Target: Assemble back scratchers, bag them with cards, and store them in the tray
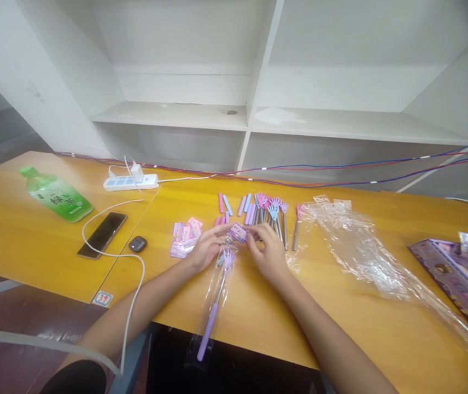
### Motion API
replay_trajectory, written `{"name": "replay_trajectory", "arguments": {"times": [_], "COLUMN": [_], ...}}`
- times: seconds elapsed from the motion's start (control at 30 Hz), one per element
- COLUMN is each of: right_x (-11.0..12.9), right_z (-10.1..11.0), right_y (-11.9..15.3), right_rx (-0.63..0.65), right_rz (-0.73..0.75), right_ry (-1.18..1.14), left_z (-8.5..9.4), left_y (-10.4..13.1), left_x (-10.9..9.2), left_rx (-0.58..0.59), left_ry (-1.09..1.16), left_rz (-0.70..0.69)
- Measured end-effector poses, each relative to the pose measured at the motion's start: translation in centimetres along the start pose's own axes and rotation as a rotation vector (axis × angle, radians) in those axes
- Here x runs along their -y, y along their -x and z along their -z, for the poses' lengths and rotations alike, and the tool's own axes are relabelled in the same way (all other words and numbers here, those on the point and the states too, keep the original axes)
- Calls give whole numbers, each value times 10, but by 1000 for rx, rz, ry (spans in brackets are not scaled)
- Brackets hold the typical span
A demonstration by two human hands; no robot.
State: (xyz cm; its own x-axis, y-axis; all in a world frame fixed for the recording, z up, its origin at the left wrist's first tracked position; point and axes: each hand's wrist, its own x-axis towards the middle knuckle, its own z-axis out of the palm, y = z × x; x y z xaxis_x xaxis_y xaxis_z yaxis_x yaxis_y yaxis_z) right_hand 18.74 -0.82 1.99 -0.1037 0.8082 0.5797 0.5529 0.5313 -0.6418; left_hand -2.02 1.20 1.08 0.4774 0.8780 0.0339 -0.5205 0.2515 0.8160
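Observation:
A purple back scratcher [208,332] with a hand-shaped head lies in a clear plastic bag [223,284], its handle end sticking out past the table's front edge. At the bag's top is a small printed card [239,232]. My left hand [208,247] is closed on the top of the bag at the card's left side. With thumb and fingers, my right hand [267,249] pinches the card from the right. Beyond the hands are several loose scratcher rods with pink, blue and purple heads [274,210], and several coloured handles [242,206]. More printed cards [183,235] lie left of my left hand.
A pile of clear plastic bags [365,251] spreads to the right, with a purple printed box [447,273] beyond it. On the left are a green bottle [59,197], a phone [103,235], a small black case [138,244], a power strip [130,182] and a white cable [141,273].

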Motion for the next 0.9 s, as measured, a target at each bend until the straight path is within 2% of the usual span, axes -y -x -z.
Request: {"name": "replay_trajectory", "arguments": {"times": [0.43, 0.63, 0.9], "right_x": [-3, -5, -4], "right_z": [0, 0, -1], "right_y": [1, 0, 0], "right_rx": [15, 60, 45], "right_rz": [-16, 4, 22], "right_ry": [-2, -5, -16], "left_z": [4, -2, -4], "left_y": [0, 2, 2], "left_x": [3, -1, -1], "left_rx": [1, 69, 5], "left_ry": [-17, -48, -34], "left_rz": [-2, -9, -21]}}
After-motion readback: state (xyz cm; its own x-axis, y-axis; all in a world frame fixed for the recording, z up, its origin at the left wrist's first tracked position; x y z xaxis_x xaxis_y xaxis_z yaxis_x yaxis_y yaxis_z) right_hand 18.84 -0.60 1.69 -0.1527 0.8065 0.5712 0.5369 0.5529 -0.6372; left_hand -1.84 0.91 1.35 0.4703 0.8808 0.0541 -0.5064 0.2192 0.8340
